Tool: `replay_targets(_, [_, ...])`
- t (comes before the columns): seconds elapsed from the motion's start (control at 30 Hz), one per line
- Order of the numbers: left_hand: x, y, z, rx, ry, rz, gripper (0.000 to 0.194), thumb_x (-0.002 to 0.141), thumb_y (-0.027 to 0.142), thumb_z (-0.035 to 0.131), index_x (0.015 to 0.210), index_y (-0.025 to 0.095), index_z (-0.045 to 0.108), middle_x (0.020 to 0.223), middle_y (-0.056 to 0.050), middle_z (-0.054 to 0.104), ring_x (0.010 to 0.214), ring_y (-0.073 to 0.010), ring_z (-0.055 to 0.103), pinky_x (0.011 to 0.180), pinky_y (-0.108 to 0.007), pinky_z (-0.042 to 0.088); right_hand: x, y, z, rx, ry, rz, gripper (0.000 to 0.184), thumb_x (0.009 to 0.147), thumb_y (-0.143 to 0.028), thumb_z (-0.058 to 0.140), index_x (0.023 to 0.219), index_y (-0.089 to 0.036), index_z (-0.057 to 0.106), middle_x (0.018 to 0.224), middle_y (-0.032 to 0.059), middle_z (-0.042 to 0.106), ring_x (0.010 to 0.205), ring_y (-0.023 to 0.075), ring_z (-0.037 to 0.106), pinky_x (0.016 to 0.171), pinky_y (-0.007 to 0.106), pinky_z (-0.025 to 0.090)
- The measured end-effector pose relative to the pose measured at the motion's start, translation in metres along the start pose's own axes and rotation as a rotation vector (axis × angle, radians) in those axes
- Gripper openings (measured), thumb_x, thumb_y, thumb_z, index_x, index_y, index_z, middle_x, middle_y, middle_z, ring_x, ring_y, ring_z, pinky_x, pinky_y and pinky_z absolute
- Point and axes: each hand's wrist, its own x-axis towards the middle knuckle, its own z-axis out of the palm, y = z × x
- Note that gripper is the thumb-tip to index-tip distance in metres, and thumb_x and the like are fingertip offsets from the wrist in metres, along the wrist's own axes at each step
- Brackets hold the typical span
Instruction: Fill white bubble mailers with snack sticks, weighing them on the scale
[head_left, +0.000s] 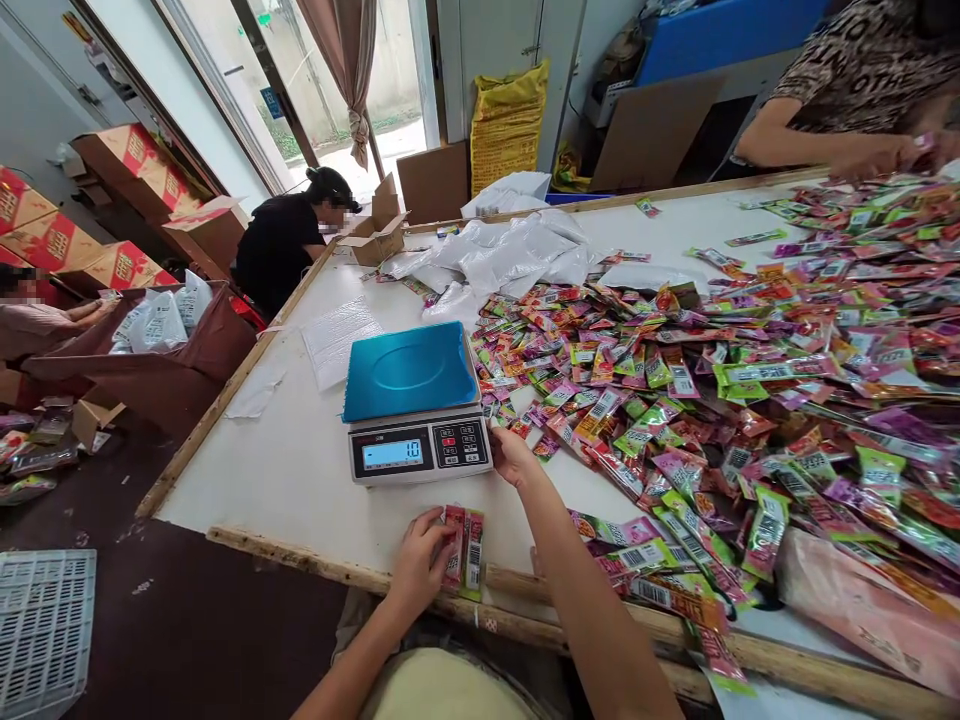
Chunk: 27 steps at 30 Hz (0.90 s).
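Observation:
A digital scale [420, 455] with a blue pan [409, 372] stands on the white table, its lit display showing 1.0 and what looks like a minus sign; nothing lies on the pan. My right hand [514, 460] is at the scale's lower right corner, thumb and fingers closed against its side; some fingertips are hidden. Close to the front edge, my left hand [421, 558] has its fingers curled over the left side of a few small snack packets [463, 552], which lie side by side on the table.
A large heap of snack packets [675, 400] covers the table's right side. White bubble mailers [502, 250] lie behind the scale, an open carton [375, 235] at the far edge. A wooden strip [300, 560] borders the table. Co-workers [281, 240] are beyond it, one at upper right [862, 90].

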Motion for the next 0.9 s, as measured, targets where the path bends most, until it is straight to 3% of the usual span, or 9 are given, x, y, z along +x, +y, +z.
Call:
replay_targets(0.2, [-0.001,0.0,0.001,0.009,-0.004,-0.01,0.028,0.092,0.019,0.057,0.116,0.023,0.072,0.145,-0.014,0.059,0.137,-0.0311,0.053,0.114,-0.055,0.047,-0.011,0.008,-0.007,-0.078,-0.004,0.018,0.01,0.089,-0.015,0.063,0.081,-0.021,0.061,0.06,-0.0023,0.064,0.054,0.0139,0.058,0.05,0.022,0.045])
replay_targets(0.47, [-0.001,0.001,0.002,0.011,0.016,0.006,0.029,0.091,0.018,0.057,0.116,0.023,0.072,0.143,-0.013,0.06,0.135,-0.0297,0.055,0.114,-0.054,0.048,-0.026,0.01,-0.018,-0.136,-0.013,0.087,0.01,0.092,-0.016,0.059,0.086,-0.02,0.065,0.084,0.0072,0.076,0.074,0.0213,0.071,0.066,0.034,0.059])
replay_targets(0.77, [-0.001,0.003,0.001,0.031,0.017,0.009,0.027,0.094,0.02,0.056,0.115,0.024,0.072,0.142,-0.013,0.06,0.135,-0.0304,0.055,0.112,-0.054,0.049,-0.013,0.011,-0.011,-0.047,0.02,0.019,0.013,0.095,-0.018,0.056,0.085,-0.021,0.063,0.071,0.0007,0.071,0.061,0.0142,0.063,0.055,0.024,0.048])
replay_targets(0.9, [-0.001,0.003,0.002,0.038,0.008,0.006,0.028,0.094,0.02,0.054,0.117,0.024,0.07,0.143,-0.013,0.059,0.135,-0.0299,0.054,0.112,-0.054,0.048,-0.006,0.011,-0.012,-0.04,0.004,0.007,0.008,0.094,-0.026,0.061,0.088,-0.021,0.064,0.073,0.0019,0.072,0.064,0.0154,0.065,0.056,0.025,0.05])
